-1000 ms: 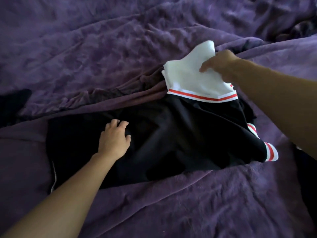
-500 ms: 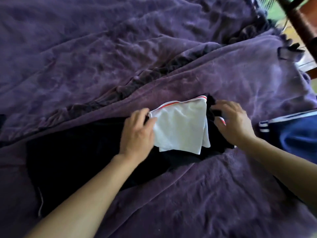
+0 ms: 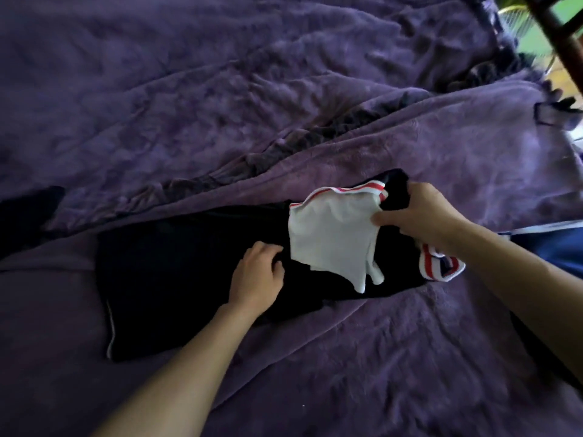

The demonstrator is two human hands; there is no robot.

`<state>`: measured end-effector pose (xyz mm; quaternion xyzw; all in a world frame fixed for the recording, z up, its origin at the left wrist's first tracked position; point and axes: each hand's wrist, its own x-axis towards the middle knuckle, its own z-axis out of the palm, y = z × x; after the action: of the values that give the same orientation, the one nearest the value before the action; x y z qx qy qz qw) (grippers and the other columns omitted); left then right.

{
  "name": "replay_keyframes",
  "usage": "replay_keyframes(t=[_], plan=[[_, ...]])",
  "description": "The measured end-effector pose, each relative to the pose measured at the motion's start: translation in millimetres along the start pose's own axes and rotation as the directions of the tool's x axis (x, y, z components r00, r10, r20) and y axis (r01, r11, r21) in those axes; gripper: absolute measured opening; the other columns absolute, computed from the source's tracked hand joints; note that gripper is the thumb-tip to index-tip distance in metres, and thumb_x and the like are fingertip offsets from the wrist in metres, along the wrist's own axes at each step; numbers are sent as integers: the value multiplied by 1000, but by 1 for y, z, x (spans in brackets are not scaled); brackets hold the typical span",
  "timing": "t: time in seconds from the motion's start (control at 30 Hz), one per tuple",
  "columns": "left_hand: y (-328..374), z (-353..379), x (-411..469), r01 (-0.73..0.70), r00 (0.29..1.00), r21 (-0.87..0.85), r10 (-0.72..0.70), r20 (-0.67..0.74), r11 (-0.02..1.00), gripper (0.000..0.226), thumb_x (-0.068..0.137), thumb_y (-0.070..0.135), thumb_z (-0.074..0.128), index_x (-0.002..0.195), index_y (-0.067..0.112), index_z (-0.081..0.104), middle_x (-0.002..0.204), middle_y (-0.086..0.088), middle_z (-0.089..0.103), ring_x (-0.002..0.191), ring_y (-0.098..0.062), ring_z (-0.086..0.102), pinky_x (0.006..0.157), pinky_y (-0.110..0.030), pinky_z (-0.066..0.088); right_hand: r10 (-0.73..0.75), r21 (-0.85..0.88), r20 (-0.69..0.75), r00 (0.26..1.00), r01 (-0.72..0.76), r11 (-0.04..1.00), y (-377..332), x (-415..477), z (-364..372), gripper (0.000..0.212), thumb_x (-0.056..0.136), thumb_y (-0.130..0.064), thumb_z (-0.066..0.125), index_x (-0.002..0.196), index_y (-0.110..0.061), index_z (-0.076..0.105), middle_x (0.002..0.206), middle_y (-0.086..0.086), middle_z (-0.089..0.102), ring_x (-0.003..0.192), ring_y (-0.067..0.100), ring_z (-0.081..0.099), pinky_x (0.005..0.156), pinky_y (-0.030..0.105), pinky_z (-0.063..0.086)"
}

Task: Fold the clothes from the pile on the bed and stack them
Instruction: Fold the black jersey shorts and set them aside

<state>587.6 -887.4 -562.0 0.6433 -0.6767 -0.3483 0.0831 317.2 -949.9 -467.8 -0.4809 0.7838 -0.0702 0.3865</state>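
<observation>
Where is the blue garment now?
Head view, far right edge: the blue garment lies on the blanket, beyond the right hand and black garment.

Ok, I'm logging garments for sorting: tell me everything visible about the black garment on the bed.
The black garment lies spread across the purple blanket, soft dark fabric with a thin white line along its left edge. At its right end a white inner panel is turned out, trimmed with red-and-white striped bands. The left hand rests on its middle; the right hand grips the right end.
</observation>
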Motion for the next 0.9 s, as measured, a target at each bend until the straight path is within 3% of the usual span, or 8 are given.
replay_keyframes(t=[0.13, 0.23, 0.37, 0.5, 0.6, 0.7, 0.77, 0.9], plan=[[-45, -34, -37, 185, 977, -69, -191, -96, 980, 25, 91, 12, 56, 113, 11, 66, 109, -4, 61, 96, -23, 61, 83, -38, 51, -175, -126, 15, 984, 175, 976, -69, -30, 40, 29, 66, -39, 75, 71, -15, 59, 68, 3, 65, 72, 26, 67, 56, 28, 44], [-78, -46, -69, 297, 940, -128, -313, -137, 946, 22, 92, 11, 54, 111, 13, 66, 100, 0, 61, 86, -14, 60, 75, -31, 50, -256, -160, 97, 962, 269, 950, -112, -34, 101, 35, 71, -34, 71, 100, -16, 66, 81, 6, 64, 89, 31, 67, 64, 28, 44], [-111, -50, -101, 364, 899, -167, -392, -193, 916, 19, 91, 9, 55, 106, 12, 67, 87, 3, 58, 74, -7, 54, 64, -15, 37, -124, -202, 278, 953, 184, 962, -139, -27, 189, 36, 77, -29, 68, 107, -10, 61, 103, 14, 67, 94, 34, 66, 72, 31, 49], [-118, -48, -114, 380, 869, -225, -430, -246, 897, 22, 91, 10, 56, 110, 12, 66, 105, -4, 62, 87, -13, 58, 72, -18, 43, -66, 166, 517, 854, -25, 986, -134, -28, 229, 42, 84, -32, 71, 116, -12, 52, 85, 11, 65, 66, 26, 69, 56, 35, 57], [-104, -47, -109, 284, 880, -169, -327, -344, 944, 25, 89, 8, 58, 113, 11, 64, 115, -6, 56, 102, -23, 57, 82, -36, 50, -204, 217, 136, 970, 171, 961, -104, -20, 213, 31, 83, -30, 71, 110, -17, 63, 84, 1, 69, 79, 24, 69, 73, 40, 57], [-86, -38, -91, 38, 939, 144, 14, -343, 989, 38, 82, 5, 63, 120, 12, 64, 133, -15, 52, 115, -34, 52, 87, -44, 50, -218, 76, -203, 955, 237, 968, -63, -4, 179, 31, 80, -33, 69, 108, -24, 61, 99, -4, 65, 94, 21, 65, 85, 36, 51], [-81, -28, -76, -43, 974, 307, 109, -201, 951, 50, 85, 11, 58, 135, 18, 53, 151, -15, 34, 132, -35, 39, 98, -45, 42, -103, 32, -169, 980, 110, 993, -42, 7, 168, 55, 76, -44, 73, 122, -21, 53, 118, 1, 59, 107, 23, 59, 90, 38, 48], [-110, -17, -42, 48, 995, 361, -78, 68, 931, 71, 91, 16, 50, 152, 26, 16, 161, -2, 5, 146, -24, 12, 106, -40, 32, 92, 287, 116, 989, -122, 950, -19, 16, 182, 65, 73, -36, 81, 128, -13, 55, 116, 3, 63, 99, 21, 64, 86, 39, 55]])
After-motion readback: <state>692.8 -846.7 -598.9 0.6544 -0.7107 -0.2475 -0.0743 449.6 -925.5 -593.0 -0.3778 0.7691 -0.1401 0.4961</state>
